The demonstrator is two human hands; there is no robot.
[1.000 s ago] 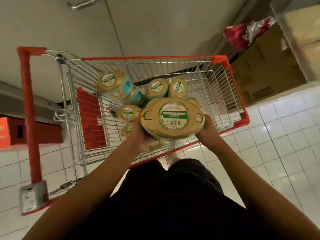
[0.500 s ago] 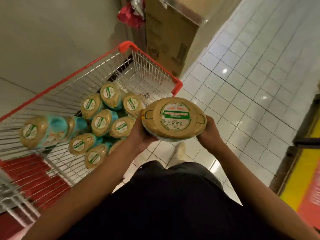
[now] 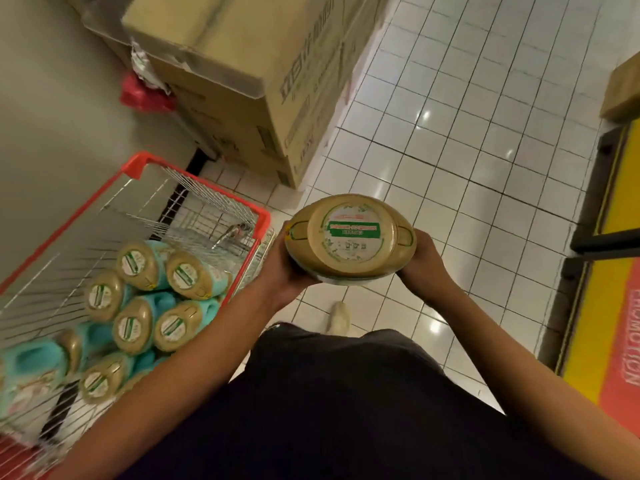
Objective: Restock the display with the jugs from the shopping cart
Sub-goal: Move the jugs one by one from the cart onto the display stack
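I hold one jug [image 3: 349, 237] upright in front of me, seen from above: a tan oval lid with a round green-and-white label. My left hand [image 3: 282, 271] grips its left side and my right hand [image 3: 420, 261] grips its right side; the jug's body is hidden under the lid. The red-rimmed wire shopping cart [image 3: 194, 188] stands at my left. Several more jugs [image 3: 162, 299] with tan lids and turquoise bodies lie piled inside it.
Stacked cardboard boxes [image 3: 263, 77] stand against the wall beyond the cart, with a red bag [image 3: 145, 95] beside them. White tiled floor [image 3: 467, 140] stretches ahead. A yellow and red display base [image 3: 609, 306] with a dark edge runs along the right. My shoe [image 3: 339, 317] is below the jug.
My view has swung right, away from the cart. The jug stays gripped in both hands and has moved past the cart's rim over the tiled floor. The yellow display base has come closer.
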